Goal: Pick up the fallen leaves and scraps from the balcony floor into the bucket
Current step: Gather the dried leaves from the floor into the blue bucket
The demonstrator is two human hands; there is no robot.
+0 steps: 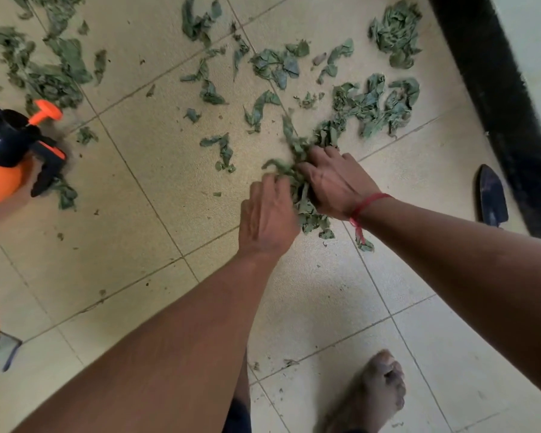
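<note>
Gathering posture, head view: both forearms reach down and forward to a clump of leaves [295, 175] on the tiled floor [156, 170]. The left hand [267, 210] meets the clump's near-left side; its fingertips are blurred, so whether they pinch the leaves or merely push them cannot be told. The right hand [333, 182] is cupped over the clump from the right, its fingers curved down round the leaves, with more leaves showing under the palm. A red thread [367, 203] circles the right wrist. The clump lies between the two hands, on the floor. Loose leaves and scraps [372, 106] are scattered over the tiles beyond the hands and towards the upper left. An orange and black spray bottle [10, 157] stands at the left edge. A dark trowel [489, 198] lies at the right, just beside a black skirting strip [497, 104]. A bare foot [380, 392] rests on the floor at the bottom.
</note>
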